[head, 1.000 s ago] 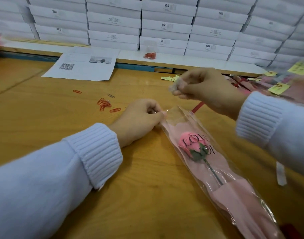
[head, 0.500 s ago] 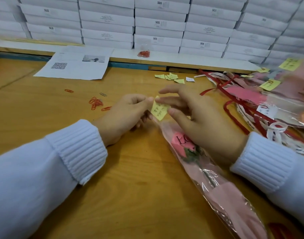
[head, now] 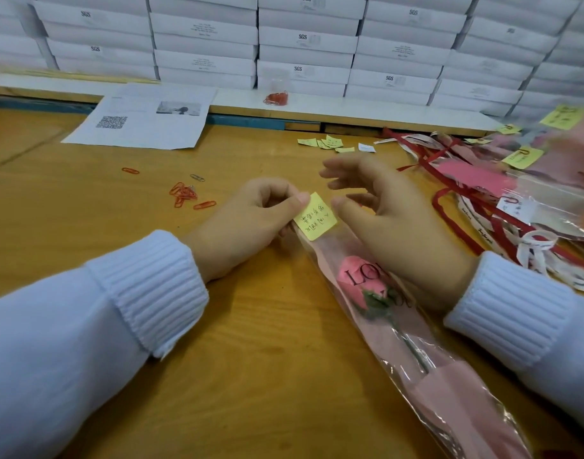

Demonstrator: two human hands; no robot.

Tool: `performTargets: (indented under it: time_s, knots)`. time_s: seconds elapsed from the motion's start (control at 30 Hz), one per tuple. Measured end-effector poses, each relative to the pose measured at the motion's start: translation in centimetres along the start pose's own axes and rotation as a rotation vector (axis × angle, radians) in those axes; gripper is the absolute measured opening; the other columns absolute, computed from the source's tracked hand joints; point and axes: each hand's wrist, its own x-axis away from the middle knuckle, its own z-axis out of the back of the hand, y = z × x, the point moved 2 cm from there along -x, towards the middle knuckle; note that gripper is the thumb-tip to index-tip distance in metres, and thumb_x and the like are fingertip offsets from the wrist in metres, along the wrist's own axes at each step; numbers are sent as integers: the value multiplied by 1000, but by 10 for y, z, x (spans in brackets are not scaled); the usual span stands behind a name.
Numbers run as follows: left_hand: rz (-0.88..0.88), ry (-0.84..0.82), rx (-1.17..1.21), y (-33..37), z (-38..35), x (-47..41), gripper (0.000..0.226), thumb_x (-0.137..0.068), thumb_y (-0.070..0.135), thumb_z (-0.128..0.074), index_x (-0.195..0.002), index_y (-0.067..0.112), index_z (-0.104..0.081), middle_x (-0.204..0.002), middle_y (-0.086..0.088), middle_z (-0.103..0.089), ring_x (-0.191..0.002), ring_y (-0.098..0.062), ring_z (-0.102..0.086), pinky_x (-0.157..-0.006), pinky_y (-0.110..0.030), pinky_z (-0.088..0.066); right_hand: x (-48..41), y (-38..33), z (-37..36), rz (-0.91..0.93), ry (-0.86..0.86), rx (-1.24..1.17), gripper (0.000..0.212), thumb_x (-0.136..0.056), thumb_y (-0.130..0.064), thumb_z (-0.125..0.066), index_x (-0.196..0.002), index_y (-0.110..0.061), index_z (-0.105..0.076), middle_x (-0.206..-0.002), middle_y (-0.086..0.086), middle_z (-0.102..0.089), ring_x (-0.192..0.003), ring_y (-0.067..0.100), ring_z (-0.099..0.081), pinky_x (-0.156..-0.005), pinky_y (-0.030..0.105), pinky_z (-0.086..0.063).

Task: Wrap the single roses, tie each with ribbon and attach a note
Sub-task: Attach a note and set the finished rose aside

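1. Head view: the wrapped rose (head: 361, 283) lies on the worktop (head: 267, 359) in its clear-and-pink sleeve, slanting from the centre toward the near right corner.
2. The left hand (head: 250, 223) has a tight grip, thumb and curled fingers pinching the yellow note (head: 315, 220) against the sleeve's top end.
3. The right hand (head: 393, 233) hovers just beside the note, its grip wide, fingers loose, holding nothing.
4. This looks like the note-attaching step. Whether a clip is already on, I cannot tell, because the thumb hides that corner.
5. The next move likely calls for fastening it. Loose paper clips (head: 183, 193) lie near the left hand, and ribbon (head: 449, 220) lies to the right.
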Motion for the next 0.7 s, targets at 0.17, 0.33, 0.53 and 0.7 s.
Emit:
performTargets:
  time_s: [0.17, 0.33, 0.53, 0.7]
  knots:
    - [-62, -61, -22, 2, -3, 3, 25, -94, 30, -52, -86, 12, -67, -64, 17, -65, -56, 5, -56, -49, -6, -39, -6, 1, -1, -81, -55, 26, 6, -88, -19, -62, -84, -22, -65, -106, -18, -59, -105, 3, -56, -95, 39, -48]
    - [-130, -48, -37, 10, -3, 7, 24, -92, 32, -50, -82, 17, -65, -61, 20, -62, -55, 6, -56, -50, -7, -40, -3, 3, 1, -101, -92, -74, 12, -88, -16, -63, -77, -21, -65, -100, -11, -65, -98, 9, -62, -91, 43, -51]
    - [-230, 25, -8, 19, -3, 13, 25, -91, 34, -49, -78, 19, -63, -62, 18, -62, -57, 4, -58, -52, -7, -41, 1, 4, 3, -17, -80, -156, 10, -91, -13, -60, -82, -11, -65, -87, -1, -69, -89, 14, -67, -84, 35, -54]
    - [-421, 124, -164, 26, -6, 19, 24, -95, 30, -44, -77, 22, -58, -70, 14, -58, -72, 3, -60, -59, -13, -46, 2, 3, 6, 113, -30, -201, 9, -90, -11, -58, -81, -12, -60, -79, -5, -60, -81, 10, -61, -77, 24, -45]
